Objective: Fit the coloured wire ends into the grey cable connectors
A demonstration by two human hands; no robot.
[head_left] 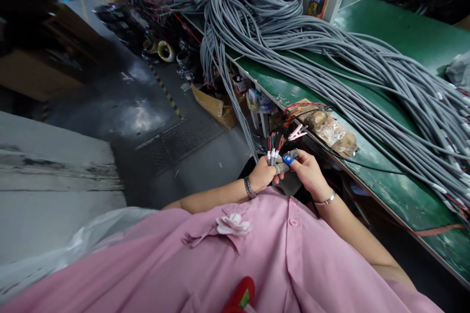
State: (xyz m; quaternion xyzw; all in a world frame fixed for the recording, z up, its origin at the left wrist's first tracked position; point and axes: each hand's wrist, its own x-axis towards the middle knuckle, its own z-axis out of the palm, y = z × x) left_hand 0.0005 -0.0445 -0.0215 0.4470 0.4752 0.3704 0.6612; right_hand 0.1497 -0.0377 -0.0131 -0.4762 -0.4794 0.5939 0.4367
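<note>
Several grey cables (272,157) with white bands and bared red, green and black wire ends stand upright in my left hand (261,174), whose fingers are wrapped round them. My right hand (307,171), just to the right, pinches a small blue piece (288,159) beside the cables. Grey-and-yellow wrapped bands show around fingers of both hands. From my left hand the grey cable lengths (240,112) run up to the big bundle on the table edge.
A thick grey cable bundle (257,10) lies across the green table (389,14). Near the table's edge are a pink clip (297,132) and a plastic-wrapped brown piece (330,129). A cardboard box (215,107) sits beneath. A white cabinet (55,166) stands left.
</note>
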